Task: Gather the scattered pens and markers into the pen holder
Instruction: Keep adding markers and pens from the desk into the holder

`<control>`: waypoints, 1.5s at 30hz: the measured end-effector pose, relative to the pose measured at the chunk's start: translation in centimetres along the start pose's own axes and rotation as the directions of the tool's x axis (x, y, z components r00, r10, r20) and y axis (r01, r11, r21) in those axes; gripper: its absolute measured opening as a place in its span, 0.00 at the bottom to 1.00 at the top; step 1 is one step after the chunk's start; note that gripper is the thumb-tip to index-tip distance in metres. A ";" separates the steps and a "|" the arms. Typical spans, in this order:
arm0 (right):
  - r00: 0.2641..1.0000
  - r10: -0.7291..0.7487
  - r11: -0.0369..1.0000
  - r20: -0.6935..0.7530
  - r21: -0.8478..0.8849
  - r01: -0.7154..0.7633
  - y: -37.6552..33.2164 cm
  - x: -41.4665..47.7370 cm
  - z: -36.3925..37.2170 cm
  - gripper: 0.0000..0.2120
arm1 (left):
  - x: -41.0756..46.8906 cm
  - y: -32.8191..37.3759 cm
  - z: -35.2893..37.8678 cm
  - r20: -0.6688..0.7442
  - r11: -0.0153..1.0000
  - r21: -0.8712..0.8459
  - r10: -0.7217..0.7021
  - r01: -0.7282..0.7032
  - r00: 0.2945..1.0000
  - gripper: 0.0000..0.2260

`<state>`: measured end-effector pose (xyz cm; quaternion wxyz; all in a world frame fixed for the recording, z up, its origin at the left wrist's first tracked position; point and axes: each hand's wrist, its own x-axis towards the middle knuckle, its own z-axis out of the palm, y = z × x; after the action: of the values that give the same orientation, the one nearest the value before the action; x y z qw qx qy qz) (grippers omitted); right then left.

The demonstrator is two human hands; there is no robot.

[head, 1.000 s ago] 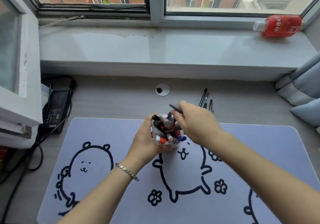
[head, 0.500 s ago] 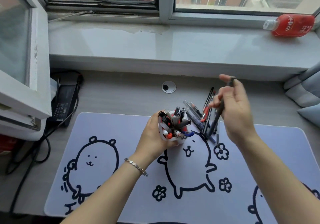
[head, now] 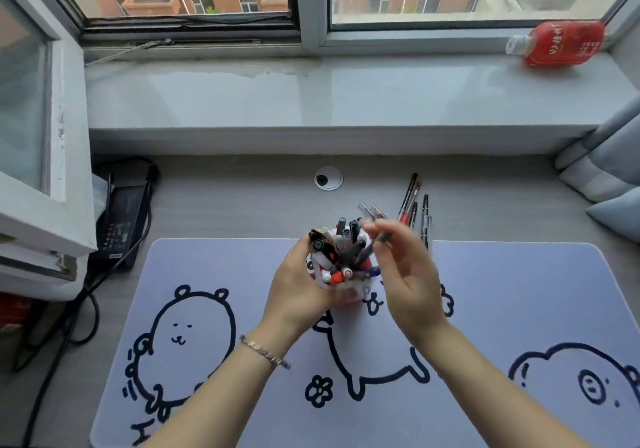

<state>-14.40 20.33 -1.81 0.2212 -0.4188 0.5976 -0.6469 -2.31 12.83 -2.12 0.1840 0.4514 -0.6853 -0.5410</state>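
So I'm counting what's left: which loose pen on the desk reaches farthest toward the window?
The black pen, leftmost of the loose pens; its tip lies past the red-tipped pen beside it.

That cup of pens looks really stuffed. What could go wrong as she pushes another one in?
The pen holder is crammed, so the dark pen in the right hand may jam or lever others out. Only the left hand steadies it; a hard push might tip it onto the mat. Loose pens behind could get knocked away.
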 end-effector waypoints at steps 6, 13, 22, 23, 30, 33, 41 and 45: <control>0.964 -0.262 0.913 0.053 -0.310 0.265 0.9 -3.1 -2.2 0.12 | -2.7 1.5 1.0 0.089 0.994 0.075 0.078 -0.085 0.993 0.27; 0.979 -0.143 0.790 0.146 -0.579 0.202 -2.2 -3.5 -2.3 0.25 | -3.5 3.8 2.2 0.129 0.977 0.102 0.172 -0.186 0.977 0.25; 0.853 0.267 0.878 0.449 -0.479 -0.023 -2.8 -1.3 -4.2 0.40 | -3.5 3.0 3.3 0.092 0.990 0.111 0.080 -0.090 0.993 0.26; 0.867 0.263 0.917 0.424 -0.390 -0.087 -2.6 -1.3 -5.1 0.44 | -3.3 3.0 3.4 0.126 0.995 0.065 0.065 -0.073 0.990 0.26; 0.804 0.478 0.866 0.353 -0.343 -0.364 0.0 -3.1 -10.9 0.48 | -2.3 4.6 4.6 0.367 0.991 0.054 0.095 -0.123 0.925 0.33; 0.855 0.437 0.871 0.280 -0.369 -0.325 0.3 -3.1 -12.3 0.42 | -1.0 5.2 5.2 0.535 0.980 0.124 0.065 -0.154 0.843 0.41; 0.910 0.412 0.812 -0.048 -0.433 -0.390 1.4 -2.1 -16.7 0.43 | 10.5 0.5 6.6 0.419 0.606 0.693 0.102 -0.391 0.902 0.20; 0.905 0.415 0.803 -0.097 -0.430 -0.414 1.5 -1.9 -17.6 0.44 | 12.8 -1.6 7.8 0.555 0.354 0.732 0.185 -0.582 0.811 0.15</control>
<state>-27.86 31.84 -2.62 0.2569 -0.3178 0.8048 -0.4304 -14.13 6.88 -9.30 -0.0878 0.1874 -0.9707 -0.1223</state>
